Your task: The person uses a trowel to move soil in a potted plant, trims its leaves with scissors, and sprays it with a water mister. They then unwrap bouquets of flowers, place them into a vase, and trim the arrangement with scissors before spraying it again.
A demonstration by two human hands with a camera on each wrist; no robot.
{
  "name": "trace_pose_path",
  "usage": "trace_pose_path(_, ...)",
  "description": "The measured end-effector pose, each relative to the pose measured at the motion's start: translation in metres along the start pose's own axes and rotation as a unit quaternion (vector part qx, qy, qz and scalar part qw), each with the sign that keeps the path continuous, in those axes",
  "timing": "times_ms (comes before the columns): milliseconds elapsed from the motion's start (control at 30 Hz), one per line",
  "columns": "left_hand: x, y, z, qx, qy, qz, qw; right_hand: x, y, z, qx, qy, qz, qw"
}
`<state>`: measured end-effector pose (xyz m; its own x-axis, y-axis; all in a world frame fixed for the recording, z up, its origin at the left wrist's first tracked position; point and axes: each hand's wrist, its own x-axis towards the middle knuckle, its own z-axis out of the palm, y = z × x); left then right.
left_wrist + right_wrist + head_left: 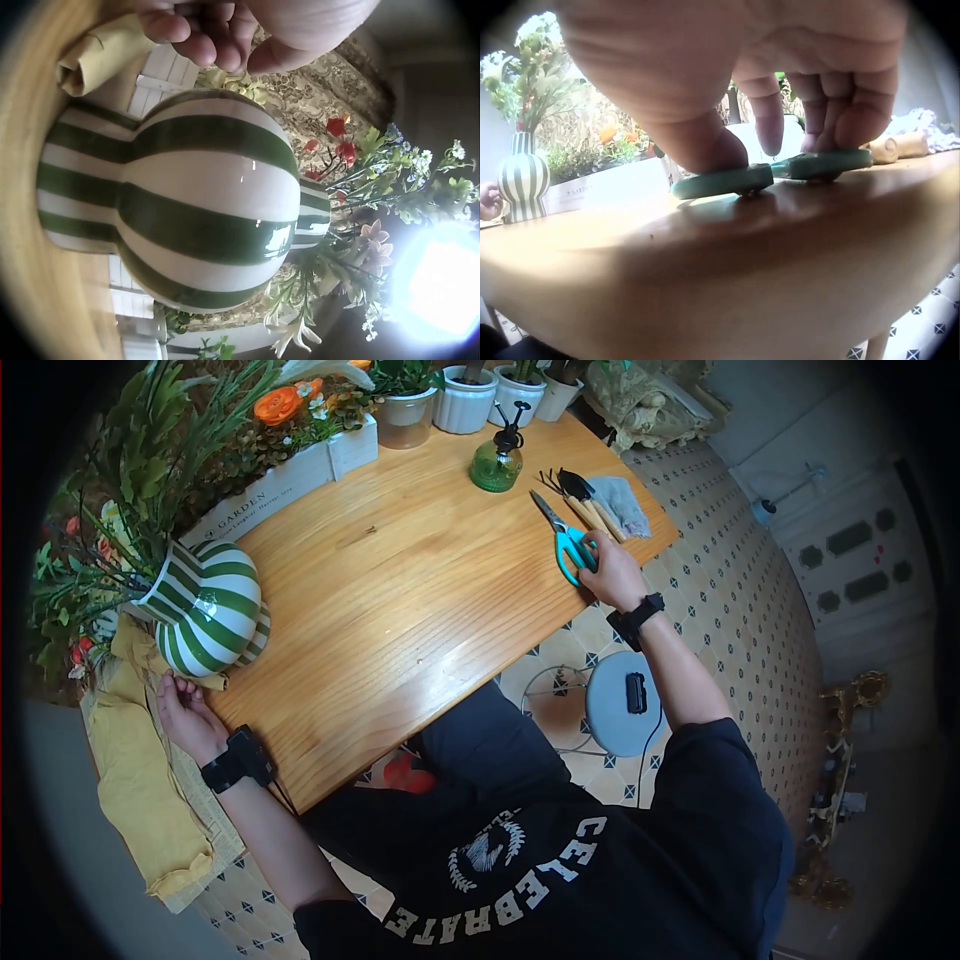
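A pair of scissors with turquoise handles (566, 546) lies flat near the table's right edge, blades pointing toward the far side. My right hand (613, 572) grips the handles from above. In the right wrist view the thumb is on one handle loop (721, 182) and the fingers are on the other. Across the table, my left hand (188, 718) rests by the foot of a green-and-white striped vase (210, 615), fingers loosely curled and holding nothing. The left wrist view shows the fingers apart from the vase's round belly (210, 202).
Beyond the scissors lie small garden tools with wooden handles (596, 517) and a grey cloth (622, 506). A green glass spray bottle (496, 466) stands farther back. A white planter box (290, 490) and potted plants line the far edge. Yellow cloth (140, 790) hangs at the left.
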<state>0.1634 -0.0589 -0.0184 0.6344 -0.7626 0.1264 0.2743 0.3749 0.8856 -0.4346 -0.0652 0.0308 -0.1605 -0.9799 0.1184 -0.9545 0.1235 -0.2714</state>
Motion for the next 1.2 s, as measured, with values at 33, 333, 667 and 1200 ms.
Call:
trace_pose_path(33,0.0,-0.001,-0.001,0.002,0.0,0.001,1.0,-0.002,0.001,-0.002,0.002,-0.001,0.007,1.0)
trace_pose_path(333,-0.002,0.001,0.001,0.007,0.0,0.005,1.0,-0.01,0.013,-0.01,-0.008,-0.032,0.008,0.999)
trace_pose_path(667,-0.004,-0.004,0.006,-0.019,0.042,-0.018,0.999,0.034,0.031,0.004,-0.018,0.144,-0.042,0.989)
trace_pose_path(1200,-0.019,0.009,0.025,0.002,0.044,0.001,0.999,0.036,0.048,-0.013,0.019,0.049,0.015,0.998)
